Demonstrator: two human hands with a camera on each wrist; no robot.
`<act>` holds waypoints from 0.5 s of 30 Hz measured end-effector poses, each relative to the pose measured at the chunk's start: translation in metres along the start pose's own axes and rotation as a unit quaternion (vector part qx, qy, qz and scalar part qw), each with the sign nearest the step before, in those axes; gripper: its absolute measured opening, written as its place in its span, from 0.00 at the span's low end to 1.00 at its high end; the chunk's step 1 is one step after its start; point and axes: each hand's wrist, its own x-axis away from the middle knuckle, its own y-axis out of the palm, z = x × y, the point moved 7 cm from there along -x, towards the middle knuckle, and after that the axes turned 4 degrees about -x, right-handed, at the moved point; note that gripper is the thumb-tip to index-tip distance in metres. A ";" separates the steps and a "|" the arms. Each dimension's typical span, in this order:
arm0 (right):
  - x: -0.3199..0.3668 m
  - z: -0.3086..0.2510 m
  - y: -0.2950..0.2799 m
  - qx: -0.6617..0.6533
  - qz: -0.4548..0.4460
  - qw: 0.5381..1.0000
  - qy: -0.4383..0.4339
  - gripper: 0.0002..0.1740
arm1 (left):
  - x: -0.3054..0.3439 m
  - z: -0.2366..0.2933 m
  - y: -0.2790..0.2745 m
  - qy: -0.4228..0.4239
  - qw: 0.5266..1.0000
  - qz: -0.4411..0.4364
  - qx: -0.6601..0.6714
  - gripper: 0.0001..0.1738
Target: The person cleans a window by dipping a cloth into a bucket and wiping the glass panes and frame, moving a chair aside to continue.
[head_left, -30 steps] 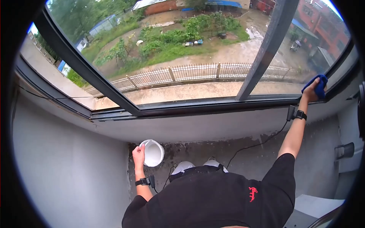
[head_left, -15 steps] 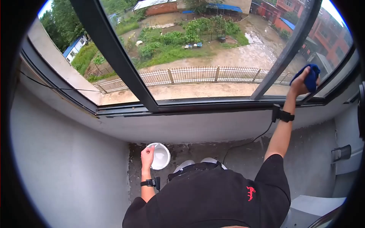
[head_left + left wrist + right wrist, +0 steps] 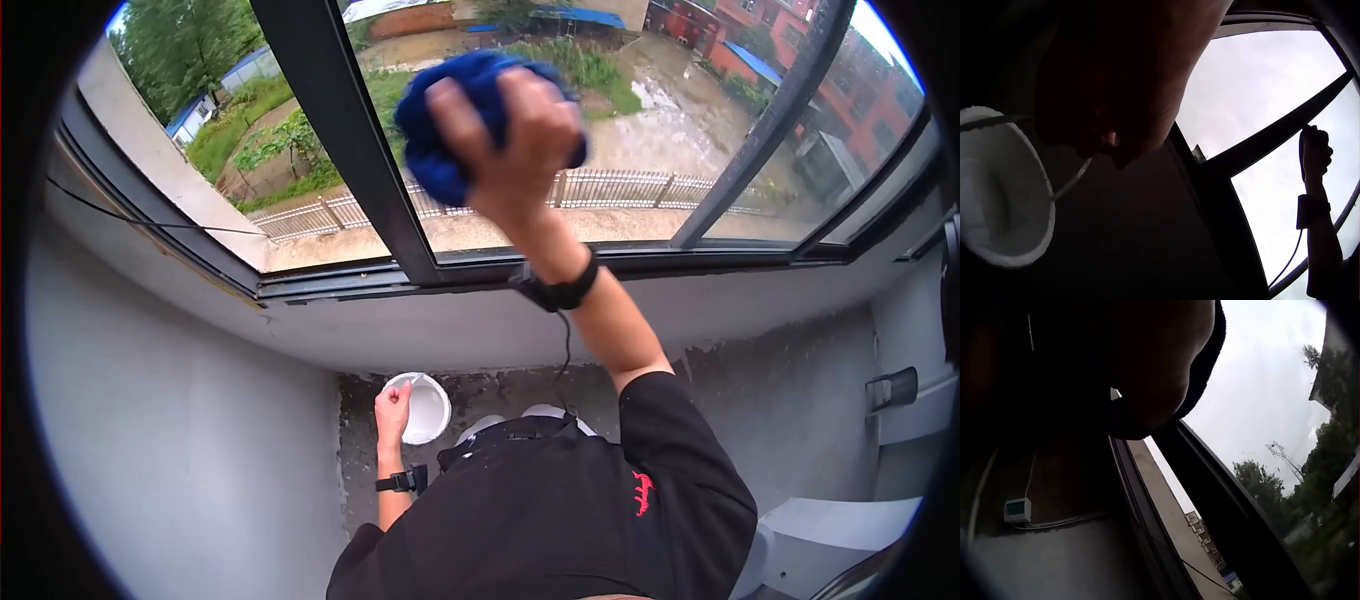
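Observation:
My right hand grips a bunched blue cloth in front of the window pane, near the dark upright of the sash. In the right wrist view the hand is a dark shape with the cloth's edge beside it; its fingertips are hidden. Low on the left, my left hand is curled round the handle of a white bucket. The left wrist view shows that hand on the thin handle, with the bucket hanging beside it.
A window sill track runs below the panes, with the left section open to the outside. A thin black cable crosses that opening. Grey walls stand at the sides, and a white object is at the lower right.
My right hand has swept from the far right of the window to the left with the blue cloth. The left hand and bucket have shifted slightly to the right in the head view.

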 end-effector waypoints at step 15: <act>0.229 0.069 -0.084 -0.006 -0.189 0.981 -0.036 0.32 | 0.015 0.009 0.027 0.009 1.000 0.002 -0.011 0.30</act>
